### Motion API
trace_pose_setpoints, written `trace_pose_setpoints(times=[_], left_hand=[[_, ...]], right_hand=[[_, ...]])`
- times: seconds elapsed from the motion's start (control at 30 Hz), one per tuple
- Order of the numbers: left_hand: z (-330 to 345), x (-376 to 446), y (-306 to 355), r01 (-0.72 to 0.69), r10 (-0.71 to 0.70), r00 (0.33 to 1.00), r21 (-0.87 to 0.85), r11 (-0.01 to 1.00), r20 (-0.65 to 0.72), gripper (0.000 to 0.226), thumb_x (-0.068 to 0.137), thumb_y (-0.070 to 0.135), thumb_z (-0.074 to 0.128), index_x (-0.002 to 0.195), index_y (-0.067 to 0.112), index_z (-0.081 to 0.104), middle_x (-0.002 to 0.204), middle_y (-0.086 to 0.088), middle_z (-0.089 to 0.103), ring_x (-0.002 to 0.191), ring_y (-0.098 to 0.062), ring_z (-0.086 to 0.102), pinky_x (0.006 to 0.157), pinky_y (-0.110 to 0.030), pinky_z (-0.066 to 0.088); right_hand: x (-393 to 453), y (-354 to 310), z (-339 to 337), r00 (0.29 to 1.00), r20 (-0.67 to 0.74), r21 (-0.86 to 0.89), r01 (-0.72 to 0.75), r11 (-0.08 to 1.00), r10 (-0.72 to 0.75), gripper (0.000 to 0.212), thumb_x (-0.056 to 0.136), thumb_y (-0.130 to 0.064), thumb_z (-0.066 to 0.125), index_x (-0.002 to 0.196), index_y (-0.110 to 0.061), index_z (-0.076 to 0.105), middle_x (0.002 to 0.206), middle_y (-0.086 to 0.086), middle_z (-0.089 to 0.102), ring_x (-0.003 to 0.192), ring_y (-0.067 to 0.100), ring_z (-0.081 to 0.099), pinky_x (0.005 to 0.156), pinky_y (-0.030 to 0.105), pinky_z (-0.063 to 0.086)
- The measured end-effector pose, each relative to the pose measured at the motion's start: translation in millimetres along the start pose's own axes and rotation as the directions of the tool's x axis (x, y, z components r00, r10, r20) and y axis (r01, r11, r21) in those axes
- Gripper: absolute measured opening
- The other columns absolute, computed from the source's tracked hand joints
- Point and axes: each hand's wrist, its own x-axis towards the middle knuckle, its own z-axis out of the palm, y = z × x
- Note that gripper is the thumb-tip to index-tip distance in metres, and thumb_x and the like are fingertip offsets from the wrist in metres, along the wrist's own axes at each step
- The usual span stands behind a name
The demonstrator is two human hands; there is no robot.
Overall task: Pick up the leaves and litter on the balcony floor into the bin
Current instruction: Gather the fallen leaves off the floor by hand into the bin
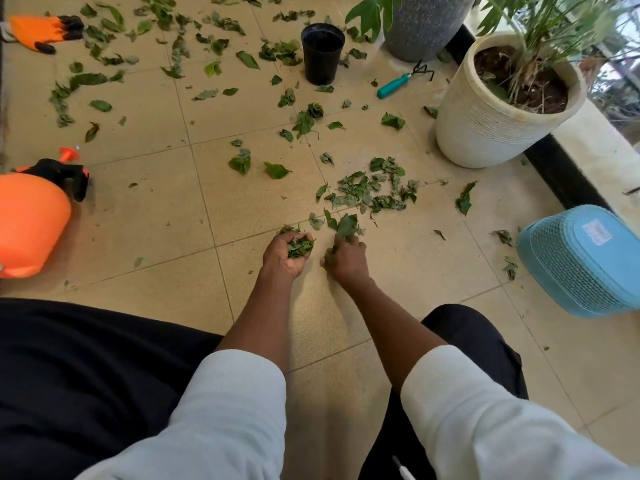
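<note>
Green leaves lie scattered over the beige tiled floor, with a dense pile of leaves (372,188) just beyond my hands. My left hand (285,252) is cupped palm up and holds a handful of leaves (299,245). My right hand (346,258) is down on the floor, its fingers curled around a few leaves (346,226) at the near edge of the pile. A light blue mesh bin (581,261) lies on its side at the right, about an arm's width from my right hand.
An orange spray bottle (31,220) stands at the left. A black plastic pot (322,53), a teal hand rake (403,81), a white planter (502,109) and a grey planter (422,26) stand behind. Orange gloves (41,31) lie far left. A raised black kerb (561,171) edges the right side.
</note>
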Motion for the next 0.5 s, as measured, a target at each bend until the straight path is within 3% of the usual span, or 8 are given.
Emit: trace_pose_setpoints(times=[0.07, 0.17, 0.27, 0.37, 0.43, 0.5], left_hand=[[-1.6, 3.1, -1.6, 0.008, -0.008, 1.0, 0.027, 1.0, -0.002, 0.022, 0.091, -0.015, 0.045, 0.079, 0.002, 0.052, 0.084, -0.016, 0.053, 0.075, -0.025, 0.054, 0.067, -0.03, 0.05], [-2.1, 6.2, -2.2, 0.011, -0.01, 1.0, 0.054, 0.998, -0.008, 0.024, 0.091, -0.014, 0.045, 0.076, 0.003, 0.051, 0.082, -0.015, 0.053, 0.073, -0.025, 0.054, 0.066, -0.029, 0.051], [-1.9, 8.5, -0.6, 0.012, -0.011, 1.0, 0.042, 0.999, -0.006, 0.022, 0.091, -0.013, 0.045, 0.077, 0.003, 0.052, 0.083, -0.015, 0.053, 0.074, -0.024, 0.054, 0.063, -0.029, 0.055], [1.4, 9.5, 1.2, 0.019, -0.018, 1.0, 0.011, 1.0, -0.011, 0.02, 0.09, -0.015, 0.047, 0.082, 0.003, 0.053, 0.084, -0.015, 0.053, 0.076, -0.025, 0.054, 0.067, -0.03, 0.055], [2.8, 8.4, 1.7, 0.021, -0.021, 1.0, 0.009, 1.0, -0.012, 0.019, 0.089, -0.015, 0.048, 0.083, 0.002, 0.053, 0.085, -0.016, 0.053, 0.076, -0.025, 0.054, 0.062, -0.029, 0.057], [3.1, 7.8, 2.7, 0.019, -0.019, 1.0, 0.018, 1.0, -0.015, 0.02, 0.089, -0.015, 0.048, 0.082, 0.002, 0.053, 0.084, -0.015, 0.053, 0.075, -0.025, 0.054, 0.064, -0.029, 0.056]], right_hand=[[-6.4, -2.5, 6.6, 0.988, -0.027, -0.245, 0.144, 0.959, -0.155, 0.038, 0.098, -0.019, 0.052, 0.134, -0.01, 0.05, 0.139, 0.019, 0.04, 0.125, 0.036, 0.037, 0.102, 0.043, 0.044], [-16.8, -4.3, 12.5, 0.961, -0.019, -0.331, 0.253, 0.909, -0.275, 0.03, 0.1, -0.007, 0.043, 0.124, 0.0, 0.06, 0.133, 0.017, 0.047, 0.122, 0.034, 0.041, 0.098, 0.041, 0.049], [-19.3, -2.4, 12.7, 0.951, -0.028, -0.27, 0.291, 0.918, -0.309, 0.026, 0.099, -0.008, 0.045, 0.115, 0.002, 0.063, 0.12, 0.017, 0.056, 0.112, 0.032, 0.051, 0.09, 0.041, 0.053], [-12.7, -3.3, -2.7, 0.976, -0.104, 0.009, 0.191, 0.982, -0.189, 0.024, 0.097, -0.003, 0.045, 0.103, -0.005, 0.068, 0.105, 0.011, 0.065, 0.09, 0.024, 0.06, 0.078, 0.034, 0.053], [-5.8, -6.0, -16.4, 0.993, -0.103, 0.196, 0.081, 0.977, -0.061, 0.031, 0.095, 0.003, 0.042, 0.113, -0.008, 0.065, 0.106, 0.009, 0.066, 0.09, 0.024, 0.062, 0.082, 0.038, 0.054], [6.1, -9.4, -26.1, 0.989, -0.143, 0.197, 0.056, 0.979, -0.028, 0.044, 0.092, 0.005, 0.044, 0.133, -0.009, 0.048, 0.116, 0.017, 0.061, 0.096, 0.03, 0.061, 0.086, 0.046, 0.054]])
